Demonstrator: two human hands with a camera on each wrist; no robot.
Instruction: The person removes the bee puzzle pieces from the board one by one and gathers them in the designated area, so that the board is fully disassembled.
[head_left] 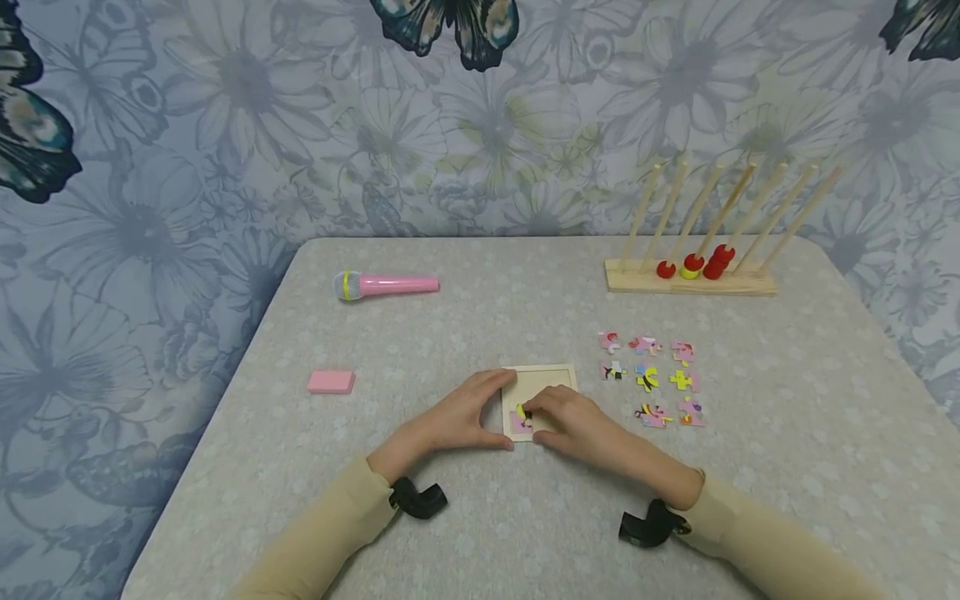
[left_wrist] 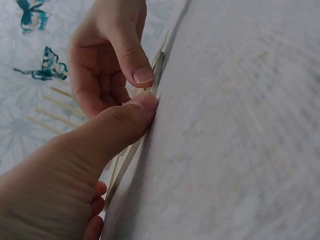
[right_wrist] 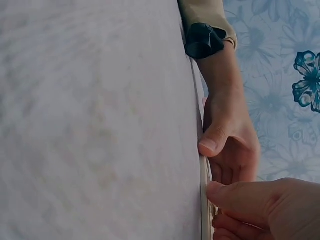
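A small wooden puzzle tray (head_left: 542, 379) lies near the middle of the table. My left hand (head_left: 468, 414) grips its left side, the thumb (left_wrist: 146, 101) at the near edge and the fingers at the upper left corner. In the tray's near left corner sits a pink puzzle piece (head_left: 519, 422) with yellow and black on it. My right hand (head_left: 576, 421) reaches over the tray, curled fingertips on this piece and thumb (right_wrist: 216, 188) by the near rim. These fingers partly cover the piece. Both wrist views show the tray edge-on.
Several loose puzzle pieces (head_left: 647, 379) lie in rows right of the tray. A wooden peg stand (head_left: 690, 283) with red and yellow beads is at the back right. A pink toy microphone (head_left: 397, 285) lies back left, a pink block (head_left: 331, 382) left of my left hand.
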